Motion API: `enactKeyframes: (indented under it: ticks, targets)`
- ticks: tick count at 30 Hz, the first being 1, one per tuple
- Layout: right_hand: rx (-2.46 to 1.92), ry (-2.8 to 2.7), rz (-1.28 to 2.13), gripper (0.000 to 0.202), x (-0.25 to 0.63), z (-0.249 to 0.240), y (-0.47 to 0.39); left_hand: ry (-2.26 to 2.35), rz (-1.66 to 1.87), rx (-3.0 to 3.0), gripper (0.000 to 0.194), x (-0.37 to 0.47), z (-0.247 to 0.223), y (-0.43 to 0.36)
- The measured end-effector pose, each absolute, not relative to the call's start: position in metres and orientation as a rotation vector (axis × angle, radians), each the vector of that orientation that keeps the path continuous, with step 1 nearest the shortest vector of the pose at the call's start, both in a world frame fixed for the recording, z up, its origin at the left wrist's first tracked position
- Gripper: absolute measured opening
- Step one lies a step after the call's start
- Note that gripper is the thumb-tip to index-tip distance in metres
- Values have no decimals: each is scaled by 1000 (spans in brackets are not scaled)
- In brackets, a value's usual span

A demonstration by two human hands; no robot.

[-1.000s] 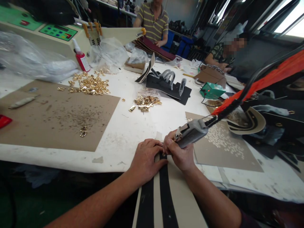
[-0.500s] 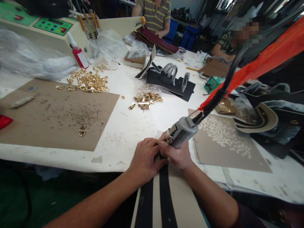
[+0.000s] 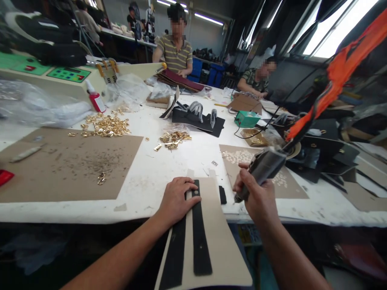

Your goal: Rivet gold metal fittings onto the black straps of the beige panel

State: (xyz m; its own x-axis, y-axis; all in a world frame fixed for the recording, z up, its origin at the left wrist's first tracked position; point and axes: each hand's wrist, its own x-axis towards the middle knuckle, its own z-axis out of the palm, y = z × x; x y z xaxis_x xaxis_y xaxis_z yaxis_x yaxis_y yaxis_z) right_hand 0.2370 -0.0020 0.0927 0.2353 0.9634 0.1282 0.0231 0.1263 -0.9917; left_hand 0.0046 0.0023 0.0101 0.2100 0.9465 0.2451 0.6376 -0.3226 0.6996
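Observation:
A beige panel with black strips hangs partly over the near table edge. My left hand presses on its far end, thumb and fingers on either side of a small round metal fastener on a black strap. In my right hand is a grey electric screwdriver, fingers wrapped around its body, bit pointing down-left, off to the right of the panel. An orange wrapping runs along its cord. Beside the panel lies a small black piece.
Gold clasps and gold metal plates lie in heaps. Brown boards lie left and right, the right one bearing small pale pieces. Beyond are a red bottle, a green box and two seated co-workers.
My right hand has lifted the screwdriver off the strap and moved right. The fastener now shows. My left hand stays on the panel. The view has tilted up.

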Motion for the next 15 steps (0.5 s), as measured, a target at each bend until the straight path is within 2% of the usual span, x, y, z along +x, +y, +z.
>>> enactKeyframes:
  ticks: [5,11,15]
  targets:
    - [-2074,-1348,672,57,335,70,-57,1453,935,2044,21,3,9,1]
    - [-2248,-1289,453,71,410,18,-95,1463,954,2047,24,0,10,-4]
    - [-2219,-1331,140,82,409,29,-94,1470,980,2021,25,-2,12,-8]
